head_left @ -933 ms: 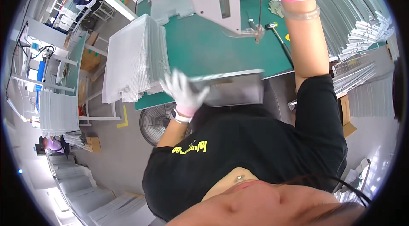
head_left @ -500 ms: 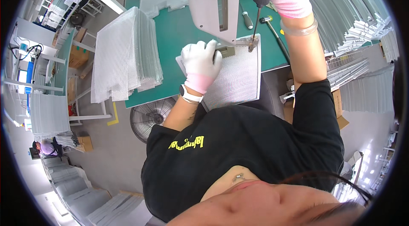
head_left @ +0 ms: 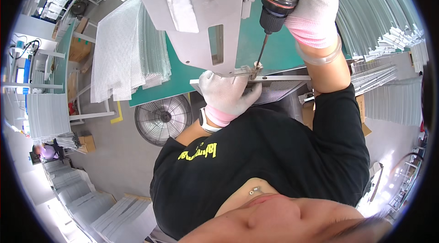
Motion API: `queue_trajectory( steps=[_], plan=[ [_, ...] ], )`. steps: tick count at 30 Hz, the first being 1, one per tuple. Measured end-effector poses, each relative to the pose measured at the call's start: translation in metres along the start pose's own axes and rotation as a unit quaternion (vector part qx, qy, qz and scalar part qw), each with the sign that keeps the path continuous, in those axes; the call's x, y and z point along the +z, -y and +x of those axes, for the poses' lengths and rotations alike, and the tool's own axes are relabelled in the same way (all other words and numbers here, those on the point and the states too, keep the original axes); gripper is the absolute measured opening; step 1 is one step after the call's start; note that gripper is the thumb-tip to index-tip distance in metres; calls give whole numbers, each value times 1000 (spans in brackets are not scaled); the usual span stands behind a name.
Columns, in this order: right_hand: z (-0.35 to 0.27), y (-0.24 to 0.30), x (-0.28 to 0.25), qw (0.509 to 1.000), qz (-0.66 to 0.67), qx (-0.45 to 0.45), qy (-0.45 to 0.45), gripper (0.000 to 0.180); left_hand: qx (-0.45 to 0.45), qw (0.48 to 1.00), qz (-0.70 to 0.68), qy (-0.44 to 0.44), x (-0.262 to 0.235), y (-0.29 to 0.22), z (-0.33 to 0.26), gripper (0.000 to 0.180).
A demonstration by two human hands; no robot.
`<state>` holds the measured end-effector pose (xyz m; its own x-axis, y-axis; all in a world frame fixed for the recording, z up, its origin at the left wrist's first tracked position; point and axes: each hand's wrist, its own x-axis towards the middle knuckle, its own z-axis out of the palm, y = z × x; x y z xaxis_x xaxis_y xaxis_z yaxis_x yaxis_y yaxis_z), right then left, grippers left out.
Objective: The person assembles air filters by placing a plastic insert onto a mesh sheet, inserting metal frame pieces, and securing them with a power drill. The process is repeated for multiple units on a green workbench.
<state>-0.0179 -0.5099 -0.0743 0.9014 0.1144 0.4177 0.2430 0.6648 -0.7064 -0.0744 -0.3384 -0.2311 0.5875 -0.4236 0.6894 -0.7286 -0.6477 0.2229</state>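
At the worktop's (head_left: 151, 88) near edge, your left hand (head_left: 227, 93) gripped the metal frame (head_left: 279, 78) while your right hand (head_left: 315, 5) held the screwdriver (head_left: 274, 0) on a screw, apparently mid-fastening.

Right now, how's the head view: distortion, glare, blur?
Head view: strong fisheye, the green table edge bows and black corners vignette; glare blows out the floor lower right; the screwdriver bit and the left hand are sharp; the chin close to the lens is soft.

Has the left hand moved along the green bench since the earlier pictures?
Yes. The left hand has shifted rightward along the green bench, from beside the mesh stack to under the grey bracket, now pressing the metal frame.
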Motion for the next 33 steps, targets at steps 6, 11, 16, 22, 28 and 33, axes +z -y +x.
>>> queue_trajectory(
  steps=[6, 11, 16, 22, 28, 33],
  plan=[
    [5, -11, -9, 997, -2, -16, 73, 36, -31, 997, -65, 20, 6, -4, -8, 31],
    [1, -13, -13, 979, 74, 75, 177, 64, 8, 995, -103, 2, 11, -7, -8, 30],
    [-13, -27, -24, 971, -83, 113, 194, 51, 21, 989, -140, 28, 15, -8, -4, 28],
    [-17, -49, -35, 970, 48, 100, 218, 64, 66, 992, -96, 39, 4, -3, 0, 28],
    [-16, -57, -39, 943, 121, 165, 263, 76, 33, 995, -93, 30, 2, -1, -3, 28],
    [-11, -61, -46, 950, 79, 133, 272, 71, 29, 993, -110, 33, 11, 4, -2, 28]
  ],
)
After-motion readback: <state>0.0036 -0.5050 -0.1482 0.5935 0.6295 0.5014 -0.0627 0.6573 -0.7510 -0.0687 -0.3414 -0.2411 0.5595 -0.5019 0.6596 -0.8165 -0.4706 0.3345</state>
